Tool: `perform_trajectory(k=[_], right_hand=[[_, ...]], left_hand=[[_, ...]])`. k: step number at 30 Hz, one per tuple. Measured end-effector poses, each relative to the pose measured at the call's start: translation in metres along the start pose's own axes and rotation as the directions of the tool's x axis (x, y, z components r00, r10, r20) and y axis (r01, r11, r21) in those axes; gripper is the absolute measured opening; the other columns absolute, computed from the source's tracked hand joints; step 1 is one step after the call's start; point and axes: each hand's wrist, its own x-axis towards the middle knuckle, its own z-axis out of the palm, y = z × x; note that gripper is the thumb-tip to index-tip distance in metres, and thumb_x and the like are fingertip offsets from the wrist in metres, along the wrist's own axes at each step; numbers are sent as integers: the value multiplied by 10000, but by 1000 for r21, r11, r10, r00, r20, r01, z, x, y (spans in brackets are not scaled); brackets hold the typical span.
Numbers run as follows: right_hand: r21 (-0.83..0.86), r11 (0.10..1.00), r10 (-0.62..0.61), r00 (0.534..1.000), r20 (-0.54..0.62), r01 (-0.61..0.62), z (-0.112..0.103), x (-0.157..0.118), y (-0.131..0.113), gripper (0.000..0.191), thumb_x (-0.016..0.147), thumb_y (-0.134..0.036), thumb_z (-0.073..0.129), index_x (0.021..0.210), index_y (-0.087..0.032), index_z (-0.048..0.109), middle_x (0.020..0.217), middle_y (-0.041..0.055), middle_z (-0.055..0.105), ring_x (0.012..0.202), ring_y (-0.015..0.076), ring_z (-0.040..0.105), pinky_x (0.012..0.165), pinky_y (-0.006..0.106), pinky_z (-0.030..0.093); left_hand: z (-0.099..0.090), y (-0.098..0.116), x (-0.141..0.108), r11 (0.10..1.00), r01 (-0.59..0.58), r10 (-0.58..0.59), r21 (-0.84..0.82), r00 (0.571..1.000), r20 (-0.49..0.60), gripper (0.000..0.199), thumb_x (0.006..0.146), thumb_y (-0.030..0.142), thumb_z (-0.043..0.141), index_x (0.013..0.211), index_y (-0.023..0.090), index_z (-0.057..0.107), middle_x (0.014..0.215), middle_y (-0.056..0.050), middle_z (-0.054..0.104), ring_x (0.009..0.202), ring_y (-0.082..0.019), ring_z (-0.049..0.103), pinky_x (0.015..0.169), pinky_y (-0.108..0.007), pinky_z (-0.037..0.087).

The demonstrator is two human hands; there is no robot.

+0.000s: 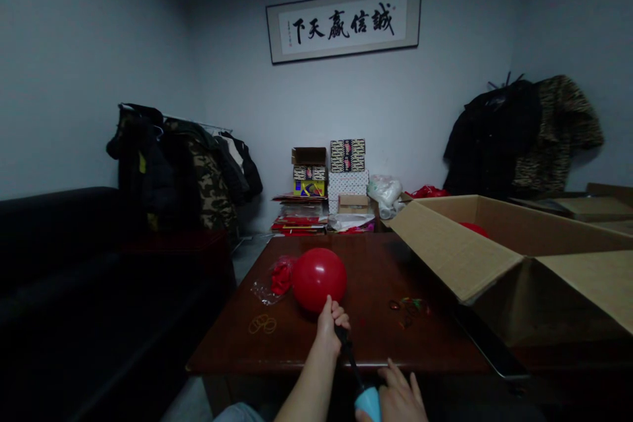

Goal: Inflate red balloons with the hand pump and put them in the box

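Note:
An inflated red balloon (320, 280) stands over the brown table, its lower end at my left hand (333, 323). The fingers of that hand are wrapped round the balloon's neck and the black nozzle end of a hand pump (368, 402). Below the table's front edge, my right hand (398, 399) is at the pump's light blue body, its thumb on the near side and several fingers stretched out beyond it. A clear bag with red balloons (281, 277) lies just left of the inflated one.
Yellow rubber bands (262, 324) lie on the table (297, 353) at the left, small coloured bands (408, 310) at the right. A large open cardboard box (459, 254) with something red inside stands at the right. Stacked boxes (347, 181) are beyond the table, a black sofa (59, 264) left.

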Motion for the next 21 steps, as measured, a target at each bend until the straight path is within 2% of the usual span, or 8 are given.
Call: perform_trajectory(k=[4, 9, 16, 21], right_hand=[[14, 1000, 16, 1000, -21, -16, -1, 18, -12, 516, 816, -483, 410, 1062, -123, 687, 1393, 165, 487, 1399, 326, 253, 1133, 563, 114], [21, 999, 29, 998, -55, -28, 13, 36, -21, 510, 835, -451, 412, 1116, -110, 668, 1366, 174, 512, 1391, 320, 274, 1136, 555, 111], [29, 1000, 12, 994, -107, -9, 25, 37, -21, 500, 861, -480, 392, 1085, -140, 683, 1315, 167, 559, 1351, 328, 350, 1113, 577, 170], [-33, 999, 36, 996, -82, -39, 27, 27, -15, 531, 848, -505, 413, 1080, -112, 684, 1320, 206, 549, 1304, 331, 420, 1102, 553, 219]], left_hand=[[-19, -15, -5, 1000, -2, 3, 17, 998, -65, 369, 899, 387, 541, 626, 192, 385, 439, 100, 283, 310, -39, 290, 345, -139, 216], [-34, -24, -12, 986, -124, 134, 115, 987, -83, 350, 843, 450, 607, 659, 190, 460, 474, 64, 386, 356, -69, 372, 370, -196, 274], [-34, -17, -11, 980, -118, 127, 159, 991, -44, 395, 804, 489, 643, 643, 203, 421, 471, 78, 356, 361, -66, 354, 392, -210, 285], [-33, -23, -4, 983, -99, 112, 157, 991, -74, 388, 815, 459, 639, 638, 204, 407, 463, 87, 327, 343, -60, 330, 377, -200, 257]])
